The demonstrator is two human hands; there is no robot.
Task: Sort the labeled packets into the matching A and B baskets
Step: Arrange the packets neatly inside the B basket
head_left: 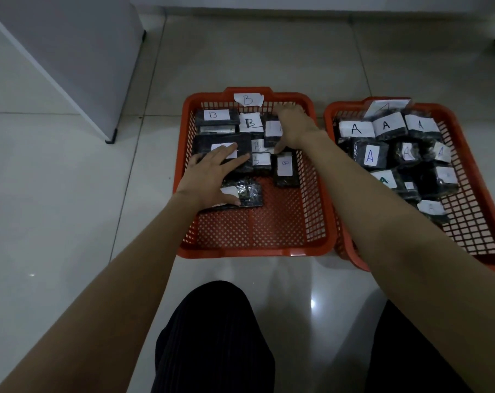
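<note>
Two orange baskets stand on the tiled floor. The B basket (311, 143) in the middle carries a paper tag B on its far rim and holds several black packets with white B labels. My left hand (209, 177) lies flat with straight fingers over a large black packet (209, 144) and a shiny packet (247, 192) at the basket's left side. My right hand (293, 126) reaches into the far right of this basket, its fingers curled over an upright packet (272, 134) whose label it partly hides. The A basket (479, 239) on the right is full of packets labelled A (369, 156).
A white cabinet (70, 66) on small black feet stands at the far left. My knees in black trousers (212, 341) are at the bottom of the view. Bare tiles surround the baskets, and the near half of the B basket shows bare mesh.
</note>
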